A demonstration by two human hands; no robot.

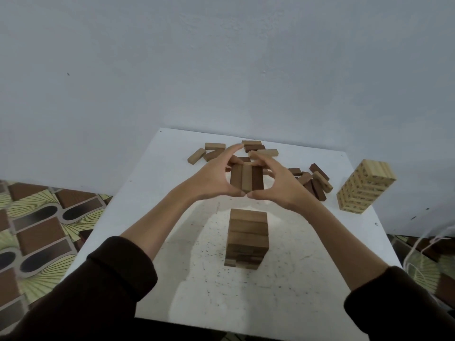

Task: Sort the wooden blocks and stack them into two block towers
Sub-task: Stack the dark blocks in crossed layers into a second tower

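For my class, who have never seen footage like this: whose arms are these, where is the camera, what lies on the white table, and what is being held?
The single picture comes from a camera worn on a person's head, looking down at their own arms. The left hand and right hand together grip a row of three blocks side by side, above the white table. Nearer the person stands a dark block tower. A pale block tower stands at the far right. Loose blocks lie scattered behind the hands.
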